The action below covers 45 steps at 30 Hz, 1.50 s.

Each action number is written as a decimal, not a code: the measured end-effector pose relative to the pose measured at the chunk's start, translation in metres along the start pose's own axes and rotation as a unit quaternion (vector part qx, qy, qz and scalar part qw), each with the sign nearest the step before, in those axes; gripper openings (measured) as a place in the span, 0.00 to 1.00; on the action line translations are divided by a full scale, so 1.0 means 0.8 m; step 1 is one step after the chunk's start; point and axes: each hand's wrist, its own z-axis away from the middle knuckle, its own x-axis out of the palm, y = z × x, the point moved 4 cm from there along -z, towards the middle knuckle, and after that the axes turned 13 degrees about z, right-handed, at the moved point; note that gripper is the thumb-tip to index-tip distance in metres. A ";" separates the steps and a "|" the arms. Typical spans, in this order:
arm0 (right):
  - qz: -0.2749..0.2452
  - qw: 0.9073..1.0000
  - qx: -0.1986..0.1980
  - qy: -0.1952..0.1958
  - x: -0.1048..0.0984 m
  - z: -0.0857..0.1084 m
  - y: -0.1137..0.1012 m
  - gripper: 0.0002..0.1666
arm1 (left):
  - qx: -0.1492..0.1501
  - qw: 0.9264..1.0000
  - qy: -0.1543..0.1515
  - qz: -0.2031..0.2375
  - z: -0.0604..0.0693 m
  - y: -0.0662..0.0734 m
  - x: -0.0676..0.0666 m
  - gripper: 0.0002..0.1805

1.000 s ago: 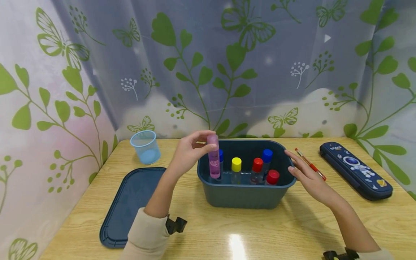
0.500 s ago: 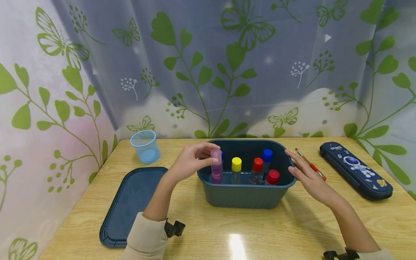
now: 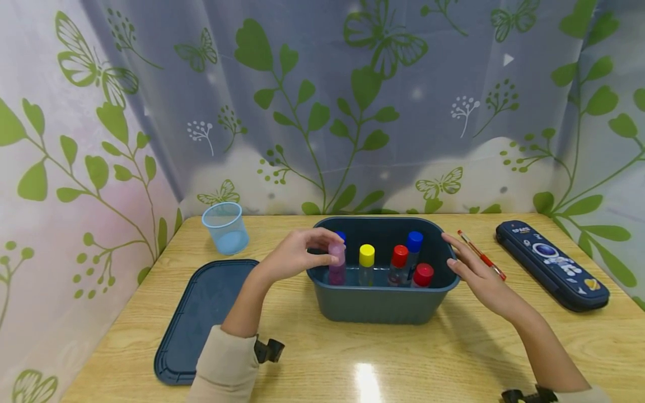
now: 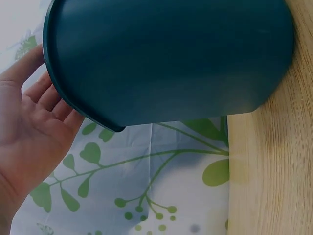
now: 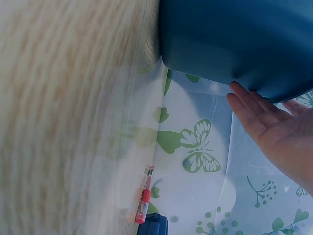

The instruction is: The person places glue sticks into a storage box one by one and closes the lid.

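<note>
In the head view a dark teal bin (image 3: pixel 375 305) stands mid-table. At its left end my left hand (image 3: pixel 294 254) pinches the top of a pink bottle (image 3: pixel 337 273), which is upright inside the bin. A blue-capped bottle (image 3: pixel 341 236) is partly hidden behind it. Further right in the bin are bottles with a yellow cap (image 3: pixel 367 255), red caps (image 3: pixel 400 256) and another blue cap (image 3: pixel 415 241). My right hand (image 3: pixel 481 282) rests on the bin's right rim with fingers extended. The right wrist view shows those fingers (image 5: pixel 252 110) against the bin's outer wall (image 5: pixel 220 44).
A dark lid or tray (image 3: pixel 201 319) lies flat at the left, with a clear blue cup (image 3: pixel 227 229) behind it. To the right of the bin are a red pen (image 3: pixel 481 254) and a navy pencil case (image 3: pixel 554 266). A patterned curtain (image 3: pixel 322 112) hangs behind the table.
My left hand has lowered the pink bottle deeper into the bin, and the blue cap behind it shows more. My right hand has stayed at the rim.
</note>
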 end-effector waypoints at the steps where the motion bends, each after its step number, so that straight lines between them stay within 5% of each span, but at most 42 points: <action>1: 0.000 1.000 0.000 0.000 0.000 0.000 0.000 0.32 | 0.000 1.000 -0.004 -0.004 0.000 -0.001 0.000 0.16; 12: -0.005 1.000 0.000 -0.001 0.000 0.001 -0.001 0.32 | -0.009 0.998 -0.041 -0.054 -0.003 -0.007 0.000 0.17; 22: -0.007 1.000 0.000 -0.003 0.000 0.001 -0.001 0.32 | -0.056 0.992 -0.078 -0.087 -0.005 -0.011 0.002 0.17; 45: -0.005 1.000 0.000 -0.004 0.000 0.001 -0.001 0.32 | -0.067 0.977 -0.138 -0.145 -0.010 -0.008 0.008 0.17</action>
